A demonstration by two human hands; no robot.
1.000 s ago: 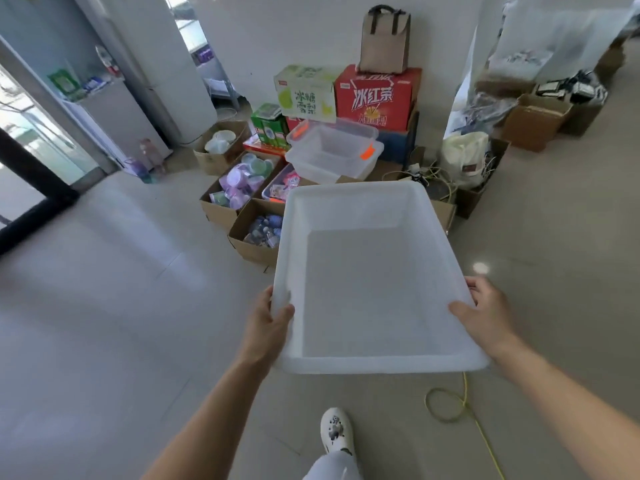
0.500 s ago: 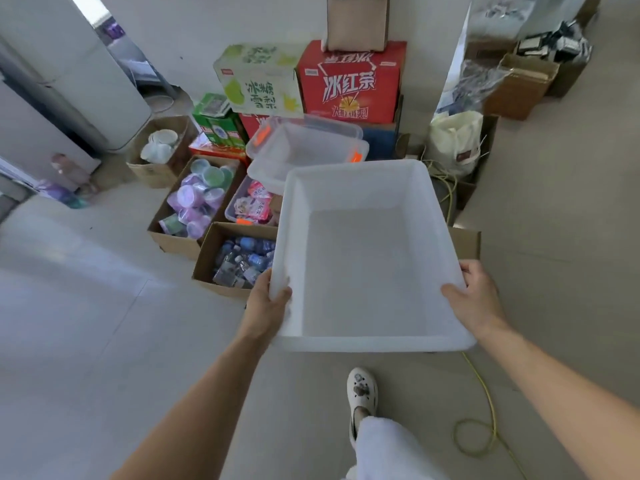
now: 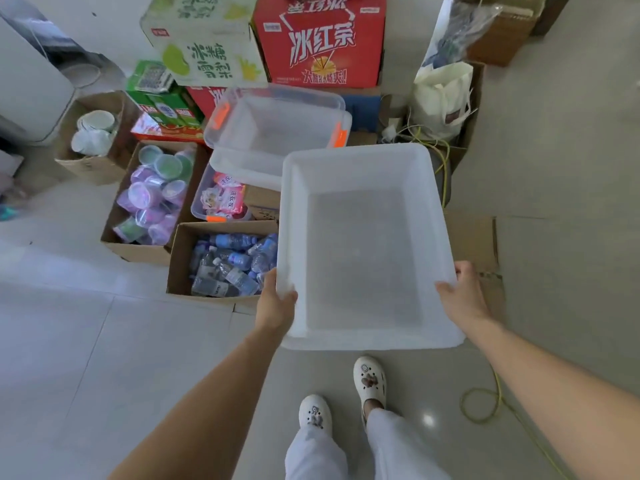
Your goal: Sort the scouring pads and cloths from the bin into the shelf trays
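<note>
I carry a large translucent white bin (image 3: 363, 337) in front of me, above the floor. Nothing lies inside it. My left hand (image 3: 277, 303) grips its left rim near the close corner, thumb over the edge. My right hand (image 3: 462, 294) grips the right rim, fingers curled over the edge. No scouring pads, cloths or shelf trays show in the head view.
Below the bin stand cardboard boxes: water bottles (image 3: 228, 263), purple and green tubs (image 3: 152, 195), white bowls (image 3: 91, 133). A clear lidded box with orange latches (image 3: 277, 129) rests on another clear box of packets (image 3: 221, 195). Red (image 3: 318, 39) and green cartons stand behind. A yellow cable (image 3: 485, 407) loops at right.
I have walked toward the stack of boxes, which now lie closer and lower in view. Both hands keep the same grip on the bin.
</note>
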